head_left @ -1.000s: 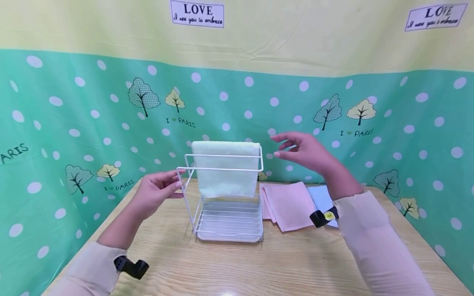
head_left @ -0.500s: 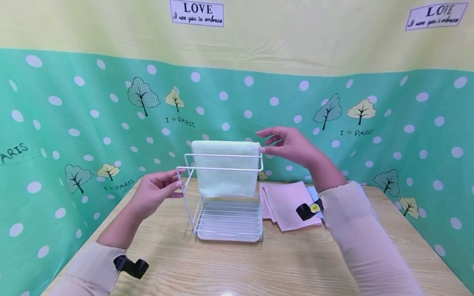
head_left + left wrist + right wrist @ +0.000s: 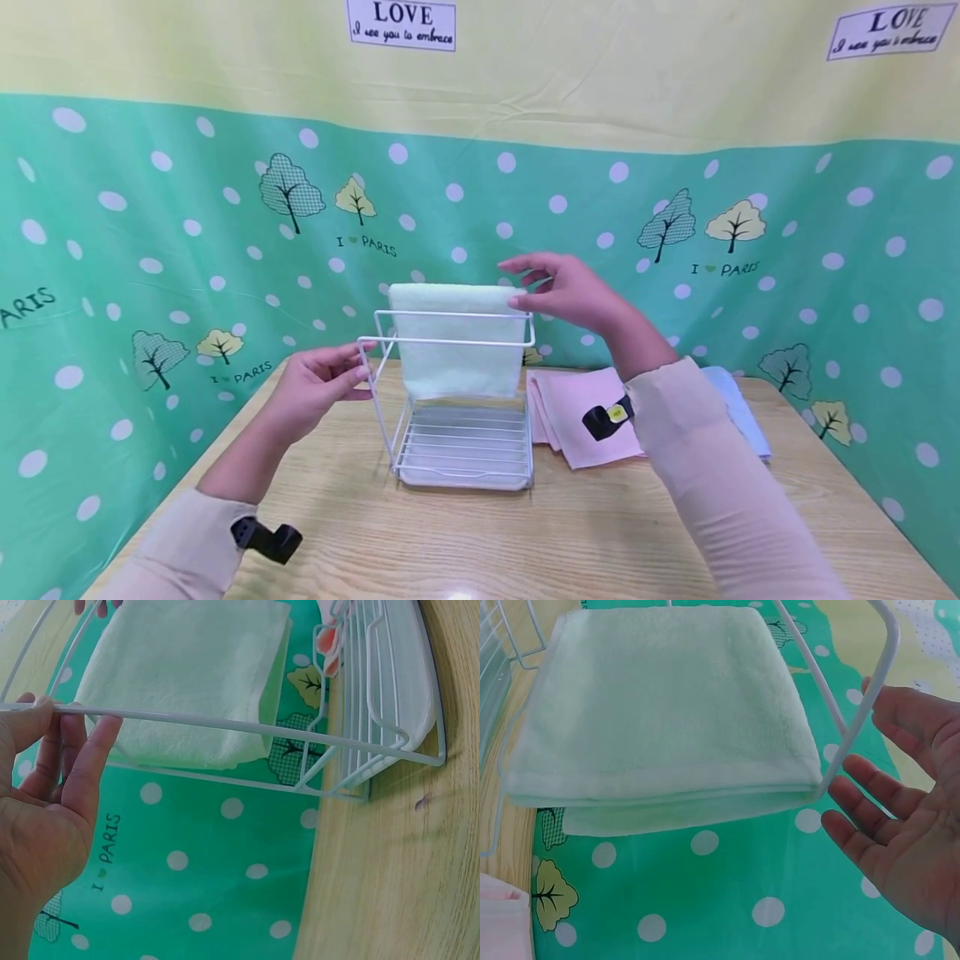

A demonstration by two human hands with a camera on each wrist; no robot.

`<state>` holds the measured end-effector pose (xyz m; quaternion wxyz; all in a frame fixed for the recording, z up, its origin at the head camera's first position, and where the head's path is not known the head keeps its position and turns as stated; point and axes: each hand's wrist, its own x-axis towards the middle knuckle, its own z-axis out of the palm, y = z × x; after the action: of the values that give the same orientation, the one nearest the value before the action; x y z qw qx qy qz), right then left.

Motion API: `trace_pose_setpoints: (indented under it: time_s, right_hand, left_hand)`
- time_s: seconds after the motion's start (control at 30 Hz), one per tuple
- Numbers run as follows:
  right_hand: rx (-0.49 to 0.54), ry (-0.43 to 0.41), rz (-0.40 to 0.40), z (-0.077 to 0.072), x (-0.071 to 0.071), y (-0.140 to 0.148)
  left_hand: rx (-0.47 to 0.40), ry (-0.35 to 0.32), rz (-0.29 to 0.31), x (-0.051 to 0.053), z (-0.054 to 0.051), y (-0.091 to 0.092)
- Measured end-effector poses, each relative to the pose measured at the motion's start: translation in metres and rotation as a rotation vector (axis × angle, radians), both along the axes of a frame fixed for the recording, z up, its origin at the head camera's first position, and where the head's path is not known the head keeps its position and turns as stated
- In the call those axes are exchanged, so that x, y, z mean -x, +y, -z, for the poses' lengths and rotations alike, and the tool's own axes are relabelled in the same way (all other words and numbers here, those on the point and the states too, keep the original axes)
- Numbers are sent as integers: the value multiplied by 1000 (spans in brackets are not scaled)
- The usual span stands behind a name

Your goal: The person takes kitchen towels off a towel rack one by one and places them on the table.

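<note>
A white wire rack stands on the table, with a light tray under its lower bars. Over its rear top rail hangs a folded pale green towel, which the left wrist view shows draped beside the rack's side frame. My left hand pinches the rack's left side bar between thumb and fingers. At the towel's upper right corner is my right hand, its fingers loosely bent and holding nothing. In the right wrist view, that hand lies beside the rail's end; whether its thumb touches the bar I cannot tell.
A folded pink cloth lies right of the rack, and a light blue cloth lies beyond it, partly behind my right sleeve. The wooden table ends at a green dotted curtain.
My right hand has moved left from beside the rack to the towel's upper right corner. The left hand keeps its grip on the side bar; rack and towel look unmoved.
</note>
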<state>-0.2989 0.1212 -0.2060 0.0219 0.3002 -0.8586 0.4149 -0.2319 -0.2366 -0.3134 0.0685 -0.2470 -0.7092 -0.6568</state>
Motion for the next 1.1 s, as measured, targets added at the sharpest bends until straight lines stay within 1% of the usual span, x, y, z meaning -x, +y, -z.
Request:
trace_pose_setpoints:
  time_s: [0.2, 0.37, 0.6, 0.73, 0.9, 1.1]
  right_hand:
    - [-6, 29, -9, -3, 5, -9]
    - [4, 24, -21, -7, 9, -16]
    - [-41, 28, -2, -12, 11, -24]
    - [-40, 24, -7, -14, 12, -32]
    - [-11, -8, -18, -13, 14, -42]
    - [-6, -31, 11, -11, 17, -51]
  left_hand:
    - [2, -1, -2, -1, 0, -1]
    - [0, 6, -1, -1, 1, -1]
    - [-3, 1, 2, 0, 1, -1]
    - [-2, 1, 3, 0, 1, -1]
    - [0, 4, 3, 0, 1, -1]
    - [9, -4, -10, 1, 1, -1]
